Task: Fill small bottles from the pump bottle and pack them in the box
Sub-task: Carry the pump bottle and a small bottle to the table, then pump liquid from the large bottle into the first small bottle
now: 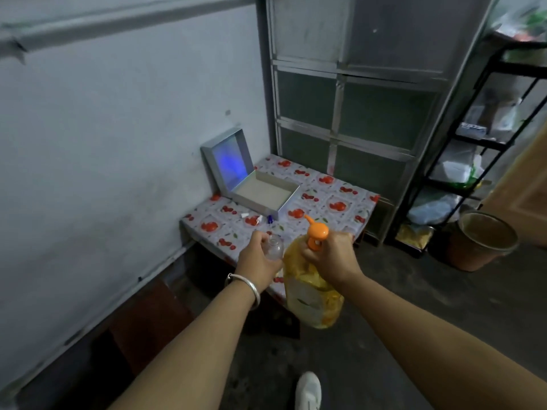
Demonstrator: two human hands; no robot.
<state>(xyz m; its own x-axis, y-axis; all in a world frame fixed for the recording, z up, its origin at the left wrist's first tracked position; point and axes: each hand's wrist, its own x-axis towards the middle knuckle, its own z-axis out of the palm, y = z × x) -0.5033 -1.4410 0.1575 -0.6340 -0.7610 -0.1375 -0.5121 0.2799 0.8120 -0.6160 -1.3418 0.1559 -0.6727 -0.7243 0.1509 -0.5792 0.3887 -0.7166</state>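
My right hand grips the neck of a big yellow pump bottle with an orange pump head, held in the air at the table's near edge. My left hand holds a small clear bottle just left of the pump bottle, touching its side. An open grey box with its lid standing up against the wall sits on the table; its inside looks empty. A small blue bottle and some small white caps lie on the table in front of the box.
The low table has a cloth with red fruit print and stands in a corner between the wall and a metal door. A black shelf rack with bags and a brown bucket stand to the right. My white shoe is on the dark floor.
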